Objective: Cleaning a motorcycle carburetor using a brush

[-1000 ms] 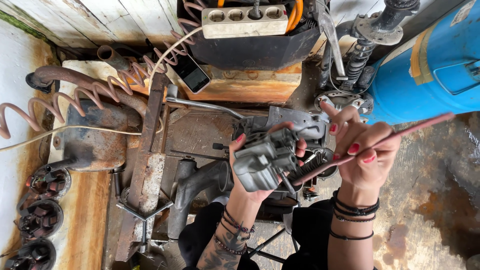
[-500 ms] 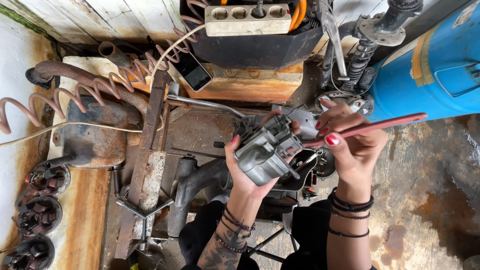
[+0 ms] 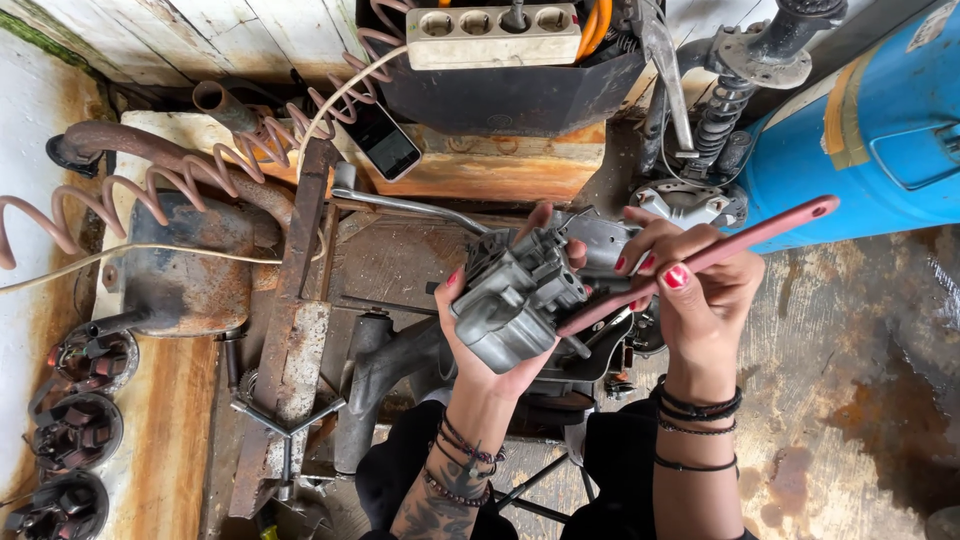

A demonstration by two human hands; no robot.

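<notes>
My left hand (image 3: 478, 345) cups a grey metal carburetor (image 3: 520, 295) from below, thumb on its left side, holding it up over my lap. My right hand (image 3: 700, 290) grips a long pink-handled brush (image 3: 720, 255) like a pen. The brush handle slants up to the right and its lower end touches the carburetor's right side. Both wrists wear dark bracelets.
A rusty metal bar (image 3: 290, 310) and a cross wrench (image 3: 285, 425) lie on the bench to the left. A phone (image 3: 385, 140) rests near a coiled hose (image 3: 150, 190). A power strip (image 3: 495, 35) sits on a black box, and a blue barrel (image 3: 870, 130) stands at the right.
The carburetor has been turned and raised slightly in my left hand. The brush has swung flatter, its handle now pointing further up and right, its tip working at the carburetor.
</notes>
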